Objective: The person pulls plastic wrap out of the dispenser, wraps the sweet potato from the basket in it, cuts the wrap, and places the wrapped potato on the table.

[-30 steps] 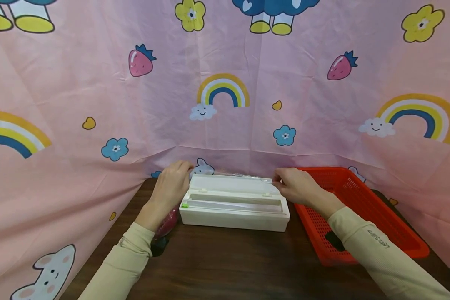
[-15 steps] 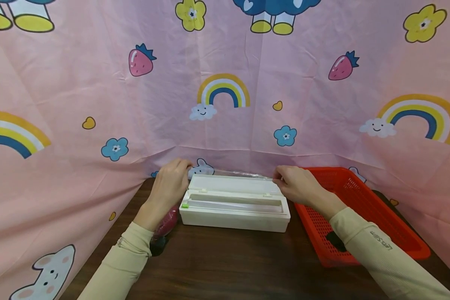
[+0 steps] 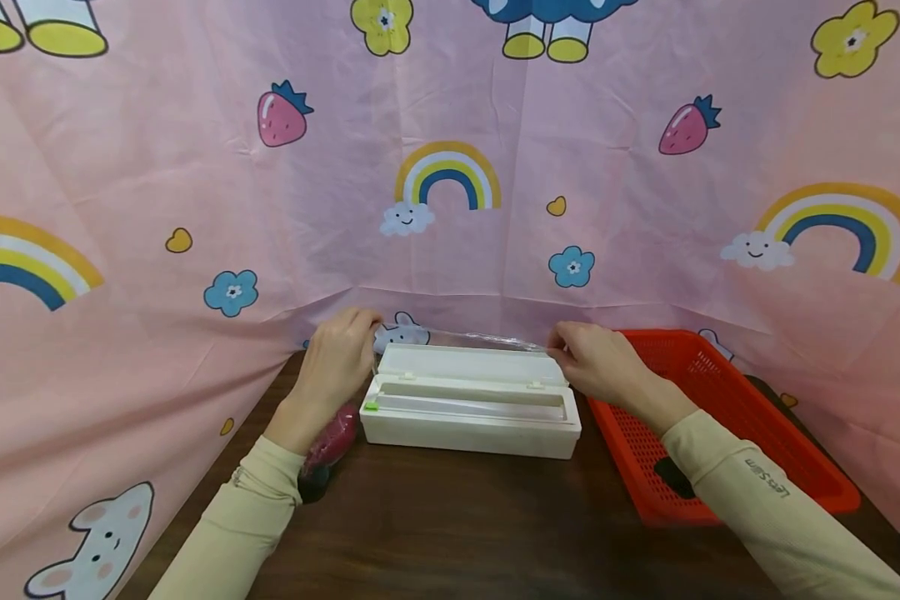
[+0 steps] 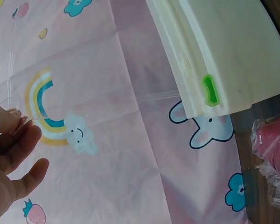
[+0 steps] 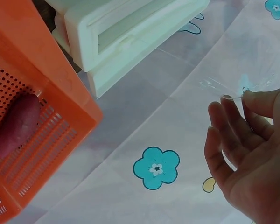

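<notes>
A white cling film dispenser (image 3: 468, 437) stands on the table with its lid (image 3: 468, 362) tipped back open and a pale roll in its slot. Thin clear cling film (image 3: 495, 339) stretches between my hands behind the lid. My left hand (image 3: 337, 354) pinches one corner between thumb and fingertips, as the left wrist view shows, its little finger loose. At the other end my right hand (image 3: 600, 362) pinches the film between thumb and forefinger, other fingers loosely bent. A green slider (image 4: 210, 90) sits at the dispenser's left end.
Right of the dispenser is a red perforated basket (image 3: 765, 417) holding a reddish-purple, sweet-potato-shaped item (image 5: 19, 123) and a dark item (image 3: 673, 477). A red item in clear film (image 3: 335, 435) lies by my left wrist, beside something dark (image 3: 313, 483). Behind hangs a printed pink cloth (image 3: 525, 250).
Both hands have risen slightly, and the film between them now runs a little higher above the lid. The dispenser and basket have stayed in place.
</notes>
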The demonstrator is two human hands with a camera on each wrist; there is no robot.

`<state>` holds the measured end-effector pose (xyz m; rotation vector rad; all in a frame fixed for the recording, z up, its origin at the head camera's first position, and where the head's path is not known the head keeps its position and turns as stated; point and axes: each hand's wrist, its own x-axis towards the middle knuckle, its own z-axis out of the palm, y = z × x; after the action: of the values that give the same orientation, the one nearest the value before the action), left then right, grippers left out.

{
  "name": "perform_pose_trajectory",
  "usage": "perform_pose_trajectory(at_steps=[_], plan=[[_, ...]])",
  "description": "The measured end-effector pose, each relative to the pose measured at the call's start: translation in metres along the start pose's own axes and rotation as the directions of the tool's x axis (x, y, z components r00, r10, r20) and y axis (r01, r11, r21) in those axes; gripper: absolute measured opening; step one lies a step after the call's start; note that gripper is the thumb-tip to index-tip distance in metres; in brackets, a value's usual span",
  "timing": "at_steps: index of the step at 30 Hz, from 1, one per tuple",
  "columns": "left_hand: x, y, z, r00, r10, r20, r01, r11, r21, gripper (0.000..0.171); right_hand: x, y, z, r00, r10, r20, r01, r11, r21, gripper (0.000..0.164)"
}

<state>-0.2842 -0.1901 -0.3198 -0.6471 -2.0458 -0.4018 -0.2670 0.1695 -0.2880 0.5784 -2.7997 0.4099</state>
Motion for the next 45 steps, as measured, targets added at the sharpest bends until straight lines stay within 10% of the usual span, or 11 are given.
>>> perform_pose_trajectory(at_steps=[45], plan=[[0.018,-0.002,-0.014,0.997,-0.004,-0.079,0.004,1.0,-0.003,0.007,0.001,-0.011,-0.017,0.992,-0.042,-0.115,0.037,0.998,-0.051,0.009]])
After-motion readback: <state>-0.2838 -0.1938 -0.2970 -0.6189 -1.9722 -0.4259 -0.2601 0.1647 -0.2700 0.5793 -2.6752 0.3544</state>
